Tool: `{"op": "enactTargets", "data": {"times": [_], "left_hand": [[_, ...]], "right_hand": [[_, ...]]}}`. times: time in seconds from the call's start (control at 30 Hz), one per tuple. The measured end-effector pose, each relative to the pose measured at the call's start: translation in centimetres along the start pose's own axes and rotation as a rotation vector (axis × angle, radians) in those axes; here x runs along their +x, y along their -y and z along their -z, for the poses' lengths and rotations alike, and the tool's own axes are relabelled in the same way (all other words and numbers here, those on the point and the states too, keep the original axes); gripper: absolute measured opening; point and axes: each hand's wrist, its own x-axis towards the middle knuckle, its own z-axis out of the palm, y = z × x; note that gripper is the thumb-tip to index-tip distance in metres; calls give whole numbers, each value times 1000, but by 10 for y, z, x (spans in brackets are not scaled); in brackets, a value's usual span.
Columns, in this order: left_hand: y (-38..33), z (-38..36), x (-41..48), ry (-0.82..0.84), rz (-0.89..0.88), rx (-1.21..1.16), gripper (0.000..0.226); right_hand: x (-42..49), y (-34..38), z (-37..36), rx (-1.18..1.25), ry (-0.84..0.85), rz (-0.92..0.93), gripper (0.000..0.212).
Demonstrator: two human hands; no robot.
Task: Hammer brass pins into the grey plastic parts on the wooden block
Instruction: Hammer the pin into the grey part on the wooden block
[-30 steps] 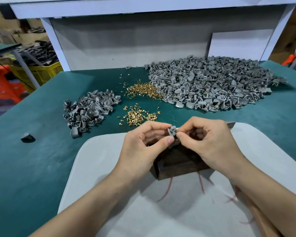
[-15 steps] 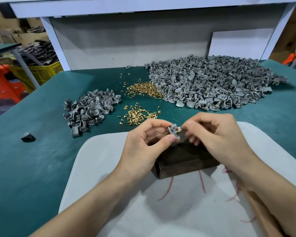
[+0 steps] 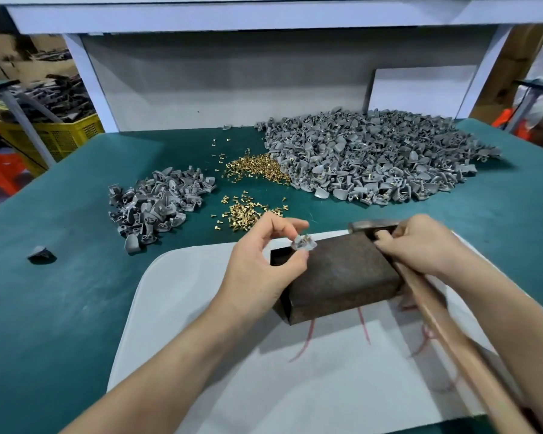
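A teal-covered workbench (image 3: pixel 60 292) stands under a white shelf frame (image 3: pixel 264 14) with a grey back panel (image 3: pixel 232 83). At left — a yellow crate (image 3: pixel 60 136) beside an orange stool (image 3: pixel 0 170).

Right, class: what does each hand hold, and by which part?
The left hand pinches a small grey plastic part by its edges; the right hand grips the wooden-handled hammer below its head.

Table (image 3: pixel 60 308) with parts (image 3: pixel 373 161), pins (image 3: pixel 254 167), mat (image 3: pixel 201 324)

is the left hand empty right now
No, the left hand pinches a grey plastic part between its thumb and forefinger.
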Motion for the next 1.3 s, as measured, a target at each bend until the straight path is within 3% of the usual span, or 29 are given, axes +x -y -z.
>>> {"op": "enactTargets", "data": {"times": [0.13, 0.23, 0.4, 0.63, 1.1, 1.23, 1.3], "left_hand": [[7, 3, 1, 86, 78, 75, 27], [4, 2, 1, 66, 85, 166, 26], [3, 2, 1, 50, 88, 185, 23], [4, 3, 3, 42, 65, 204, 24], [5, 3, 2, 47, 71, 194, 24], [7, 3, 3, 42, 91, 175, 23], [7, 2, 3, 43, 97, 154, 23]], "right_hand": [[-12, -5, 23, 691, 254, -102, 16], [-34, -2, 48, 851, 242, 2, 17], [-70, 39, 56, 511, 315, 184, 37], [-77, 77, 28, 165, 240, 314, 41], [-74, 72, 25, 93, 154, 305, 39], [-73, 77, 51, 201, -3, 334, 39], [-79, 82, 44, 71, 15, 363, 39]]}}
